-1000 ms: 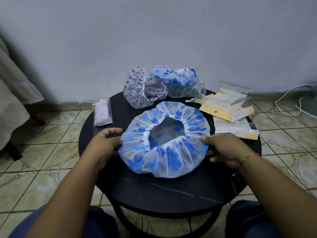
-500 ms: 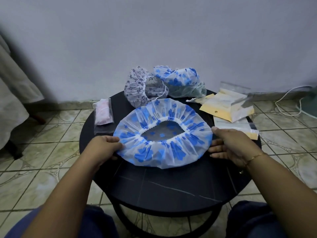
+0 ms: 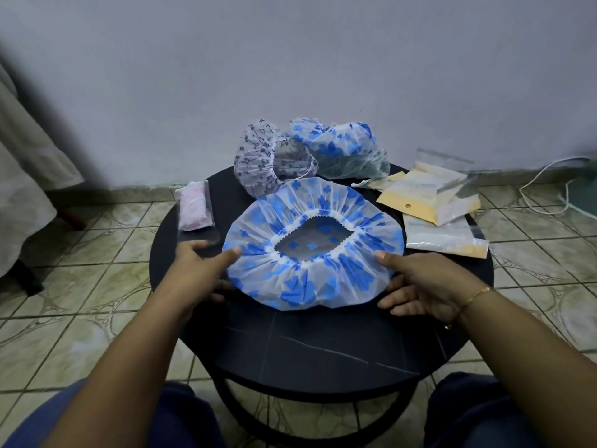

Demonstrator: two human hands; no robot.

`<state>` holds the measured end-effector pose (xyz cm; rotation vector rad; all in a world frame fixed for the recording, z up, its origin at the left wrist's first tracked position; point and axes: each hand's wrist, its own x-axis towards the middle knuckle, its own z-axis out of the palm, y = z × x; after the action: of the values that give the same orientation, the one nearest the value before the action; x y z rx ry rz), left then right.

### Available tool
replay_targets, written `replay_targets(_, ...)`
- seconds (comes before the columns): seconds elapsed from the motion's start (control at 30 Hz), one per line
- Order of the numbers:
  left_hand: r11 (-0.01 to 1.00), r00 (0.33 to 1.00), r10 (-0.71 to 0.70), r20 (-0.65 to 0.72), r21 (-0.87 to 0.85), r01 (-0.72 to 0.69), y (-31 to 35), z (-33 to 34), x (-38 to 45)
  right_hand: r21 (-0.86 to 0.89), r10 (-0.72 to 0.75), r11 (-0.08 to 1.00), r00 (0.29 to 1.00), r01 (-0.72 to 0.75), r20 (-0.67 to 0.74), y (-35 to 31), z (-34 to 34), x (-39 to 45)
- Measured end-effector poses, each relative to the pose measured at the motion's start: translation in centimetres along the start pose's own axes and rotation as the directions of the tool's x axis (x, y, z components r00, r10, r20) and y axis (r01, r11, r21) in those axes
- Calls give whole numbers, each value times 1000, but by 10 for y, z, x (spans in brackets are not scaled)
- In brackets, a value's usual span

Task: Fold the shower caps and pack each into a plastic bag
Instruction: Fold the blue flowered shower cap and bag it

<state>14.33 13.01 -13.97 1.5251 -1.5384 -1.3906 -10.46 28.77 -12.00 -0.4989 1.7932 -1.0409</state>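
A white shower cap with blue flowers lies spread on the round black table, its elastic opening facing up. My left hand holds its left edge, thumb on top and fingers underneath. On the opposite edge my right hand grips the same way. Two more caps sit at the table's back: a grey-patterned one and a blue-flowered one. A pink cap packed in a plastic bag lies at the left. Plastic bags with yellow cards are stacked at the right.
Another flat bag lies near the table's right rim. A white cable trails on the tiled floor at the right. Pale cloth hangs at the far left. The wall stands close behind the table.
The cap went from tilted up toward me to flat on the table, stretched wider. Both hands shifted toward its near side, thumbs now on top.
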Motion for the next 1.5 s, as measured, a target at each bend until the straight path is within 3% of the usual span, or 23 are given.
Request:
replay_targets(0.17,988,995,-61,85,145,48,-5,-16,0,-229,104,967,994,-110,-39,0,-13,-5)
replay_targets(0.27,992,999,37,27,122,-41,-7,-7,-2,-307,181,939,981,-152,70,0,-17,-11)
replay_targets(0.37,980,995,83,51,176,-91,-6,1,-6,-267,173,955,971,-125,166,2,-9,-14)
replay_targets(0.47,957,964,17,264,276,-93,-2,2,-17,-126,85,989,992,-73,97,6,-6,-9)
replay_targets(0.53,946,868,-46,494,302,-122,1,-1,-28,-13,8,1000,1000,-8,-7,6,-11,-3)
replay_targets(0.6,934,799,-48,600,309,-177,7,-2,-38,78,-24,996,994,32,-107,4,-19,1)
replay_targets(0.67,952,870,61,489,232,-197,8,-1,-36,74,6,997,989,5,-149,3,-24,3)
replay_targets(0.73,969,959,208,194,95,-230,5,0,-27,-19,64,998,992,-66,-110,3,-24,2)
replay_targets(0.8,941,938,327,-117,135,-311,3,2,-17,-103,106,989,993,-110,-44,4,-21,1)
replay_targets(0.87,913,890,397,-224,199,-357,5,6,-14,-132,116,984,993,-115,0,4,-16,1)
replay_targets(1.13,879,937,332,107,327,-348,4,16,-7,121,109,986,993,-112,32,6,-5,11)
replay_targets(1.3,987,989,13,147,158,-36,0,3,3,312,78,948,996,-64,-35,7,-14,14)
replay_targets(1.5,994,970,-108,216,24,105,-4,-11,6,524,105,851,991,-46,-83,9,-19,16)
